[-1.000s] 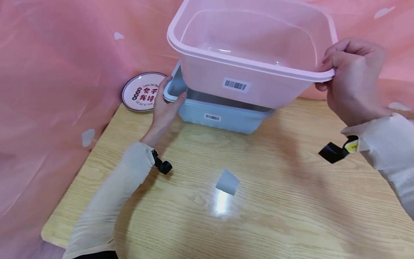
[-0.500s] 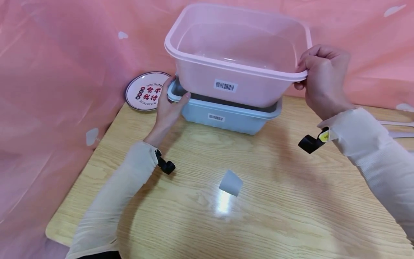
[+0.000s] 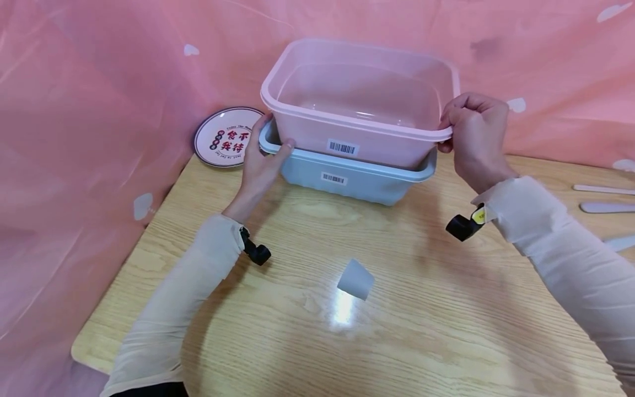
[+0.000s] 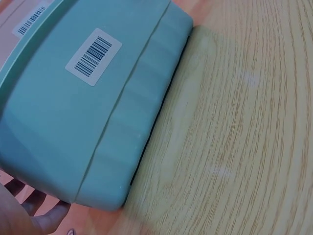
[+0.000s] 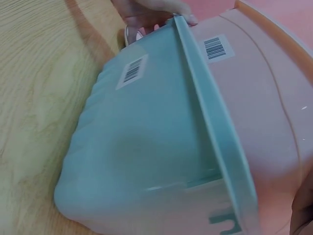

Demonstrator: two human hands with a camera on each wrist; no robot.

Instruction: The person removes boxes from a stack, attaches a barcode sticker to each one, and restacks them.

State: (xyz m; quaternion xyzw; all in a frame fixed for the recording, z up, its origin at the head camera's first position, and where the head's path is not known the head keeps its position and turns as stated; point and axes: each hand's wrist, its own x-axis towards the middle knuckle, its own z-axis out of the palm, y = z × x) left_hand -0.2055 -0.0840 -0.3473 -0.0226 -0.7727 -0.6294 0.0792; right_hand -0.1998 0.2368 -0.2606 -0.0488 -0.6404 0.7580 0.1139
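My left hand [image 3: 259, 171] grips the left end of a light blue plastic basin [image 3: 369, 184], its thumb over the front rim. In the left wrist view, fingers [image 4: 51, 218] of that hand lie against the basin's end wall. A pink plastic basin [image 3: 397, 149] sits partly down inside the blue one, its rim still well above the blue rim. My right hand [image 3: 480, 144] pinches the pink basin's rim at the right front corner. Both basins carry a barcode label. In the right wrist view, the pink wall [image 5: 244, 68] shows above the blue rim [image 5: 215, 117].
Left of the basins, a white plate [image 3: 208, 124] with red characters leans against the pink cloth [image 3: 124, 82]. A small grey tapered piece [image 3: 355, 279] lies on the wooden table [image 3: 297, 342]. Long pale handles, one a grey handle [image 3: 607, 207], reach in at the right edge.
The pink basin has come down and leftward with my right hand, deeper into the blue basin. My left hand keeps its hold on the blue basin. The handles at right have come into view.
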